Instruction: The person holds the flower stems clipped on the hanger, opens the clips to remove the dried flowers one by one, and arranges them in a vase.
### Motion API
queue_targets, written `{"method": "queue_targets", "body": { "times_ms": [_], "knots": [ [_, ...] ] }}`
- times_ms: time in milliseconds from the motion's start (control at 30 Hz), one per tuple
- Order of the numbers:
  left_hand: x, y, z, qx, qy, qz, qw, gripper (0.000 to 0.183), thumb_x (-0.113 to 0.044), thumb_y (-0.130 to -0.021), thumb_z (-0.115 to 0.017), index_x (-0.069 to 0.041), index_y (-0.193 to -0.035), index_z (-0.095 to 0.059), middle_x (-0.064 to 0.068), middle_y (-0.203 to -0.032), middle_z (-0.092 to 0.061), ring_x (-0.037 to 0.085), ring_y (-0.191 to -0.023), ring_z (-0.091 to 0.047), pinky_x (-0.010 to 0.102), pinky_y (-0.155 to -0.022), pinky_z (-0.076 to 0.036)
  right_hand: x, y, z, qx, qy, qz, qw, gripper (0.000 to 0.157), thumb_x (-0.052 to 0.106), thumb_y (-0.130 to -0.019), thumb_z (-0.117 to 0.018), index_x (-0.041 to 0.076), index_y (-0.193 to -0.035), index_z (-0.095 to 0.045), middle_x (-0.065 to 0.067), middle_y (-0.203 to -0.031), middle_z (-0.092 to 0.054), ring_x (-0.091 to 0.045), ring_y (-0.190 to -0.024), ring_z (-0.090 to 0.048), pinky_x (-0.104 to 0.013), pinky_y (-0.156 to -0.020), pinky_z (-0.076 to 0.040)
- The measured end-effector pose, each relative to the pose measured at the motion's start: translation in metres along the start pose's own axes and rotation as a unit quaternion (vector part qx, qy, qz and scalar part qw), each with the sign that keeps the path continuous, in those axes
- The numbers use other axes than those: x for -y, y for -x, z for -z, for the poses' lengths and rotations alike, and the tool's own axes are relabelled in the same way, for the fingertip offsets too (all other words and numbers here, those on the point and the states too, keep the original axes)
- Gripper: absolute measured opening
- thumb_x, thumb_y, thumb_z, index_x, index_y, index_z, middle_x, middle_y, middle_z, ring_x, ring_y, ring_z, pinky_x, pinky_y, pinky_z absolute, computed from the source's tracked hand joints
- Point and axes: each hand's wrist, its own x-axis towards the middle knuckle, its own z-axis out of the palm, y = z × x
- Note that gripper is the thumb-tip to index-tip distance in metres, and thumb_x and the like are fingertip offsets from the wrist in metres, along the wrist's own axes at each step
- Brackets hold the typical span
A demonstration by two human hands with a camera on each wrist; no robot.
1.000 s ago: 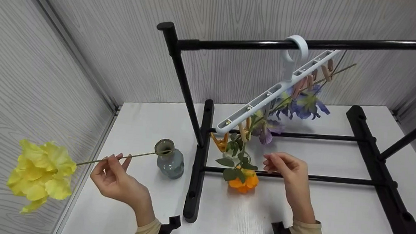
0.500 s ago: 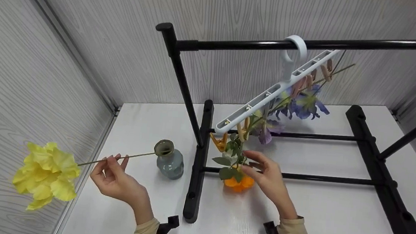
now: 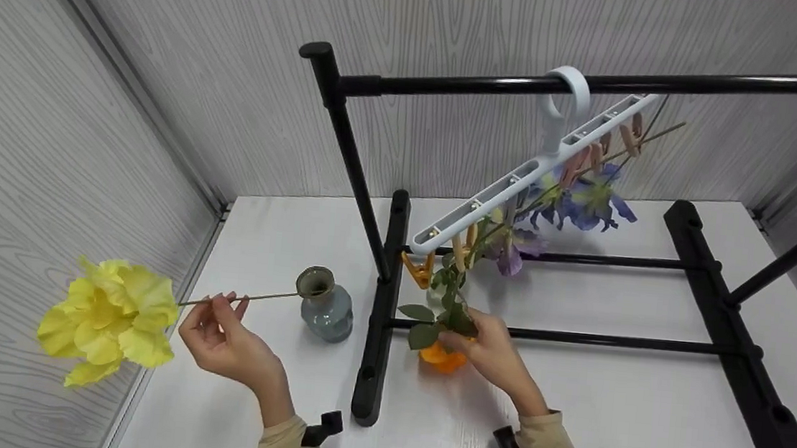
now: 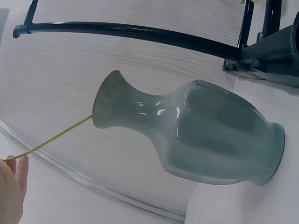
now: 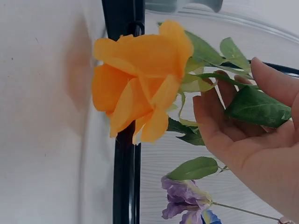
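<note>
My left hand (image 3: 233, 347) pinches the thin stem of a yellow artificial flower (image 3: 116, 315), its bloom out to the left. The stem's far end reaches the mouth of a blue-grey glazed vase (image 3: 329, 313); in the left wrist view it meets the rim of the vase (image 4: 210, 135). My right hand (image 3: 495, 359) is at the leaves of an orange artificial rose (image 5: 140, 79), which hangs bloom down. In the right wrist view, a leaf (image 5: 257, 107) lies between the thumb and loosely bent fingers of the right hand (image 5: 252, 144), with space between them.
A pale hanger (image 3: 494, 203) with clothespins hooks over the black rack's top bar (image 3: 454, 82). Purple-blue flowers (image 3: 588, 197) hang from it farther back. An orange clip (image 3: 420, 270) dangles at its near end. The rack's left foot (image 3: 371, 366) stands right of the vase.
My right hand has moved left to the orange rose, reaching in among its leaves. The rose has shifted slightly left. The yellow bloom has swung right, closer to my left hand.
</note>
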Motion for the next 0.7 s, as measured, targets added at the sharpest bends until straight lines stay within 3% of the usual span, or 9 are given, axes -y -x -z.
{"method": "queue_targets", "body": {
  "times_ms": [100, 367, 533, 700],
  "knots": [
    [0.002, 0.002, -0.001, 0.019, 0.007, -0.007, 0.9998, 0.009, 0.009, -0.098, -0.063, 0.002, -0.103, -0.064, 0.012, -0.093, -0.066, 0.026, -0.086, -0.068, 0.032, -0.074, -0.061, -0.001, -0.001, -0.001, -0.010, 0.006, -0.005, 1.000, 0.010, 0.005, -0.092, -0.076, -0.002, -0.100, -0.074, -0.010, -0.096, -0.074, -0.021, -0.086, -0.066, -0.033, -0.080, -0.056],
    [0.007, 0.002, -0.004, 0.047, 0.028, 0.053, 0.9971, 0.008, 0.006, -0.098, -0.065, 0.001, -0.102, -0.061, 0.018, -0.097, -0.062, 0.029, -0.090, -0.066, 0.030, -0.080, -0.060, -0.003, -0.002, 0.000, -0.021, -0.005, -0.036, 0.999, 0.012, 0.005, -0.090, -0.078, -0.001, -0.099, -0.073, -0.008, -0.095, -0.073, -0.019, -0.087, -0.063, -0.035, -0.083, -0.054],
    [0.011, 0.009, -0.010, 0.106, -0.001, 0.070, 0.9919, 0.008, 0.009, -0.100, -0.061, 0.003, -0.105, -0.059, 0.012, -0.098, -0.062, 0.023, -0.093, -0.067, 0.029, -0.085, -0.058, -0.004, -0.002, -0.001, -0.021, -0.010, -0.044, 0.999, 0.015, 0.007, -0.091, -0.079, -0.002, -0.101, -0.073, -0.009, -0.098, -0.073, -0.020, -0.091, -0.064, -0.040, -0.088, -0.054],
    [0.020, 0.019, -0.015, 0.169, -0.023, 0.095, 0.9807, 0.010, 0.008, -0.101, -0.059, 0.012, -0.110, -0.057, 0.011, -0.100, -0.061, 0.018, -0.094, -0.067, 0.027, -0.086, -0.057, -0.005, -0.002, -0.002, -0.026, -0.009, -0.045, 0.999, 0.014, 0.006, -0.090, -0.079, -0.001, -0.101, -0.072, -0.008, -0.099, -0.073, -0.021, -0.093, -0.065, -0.042, -0.091, -0.054]
  ]
}}
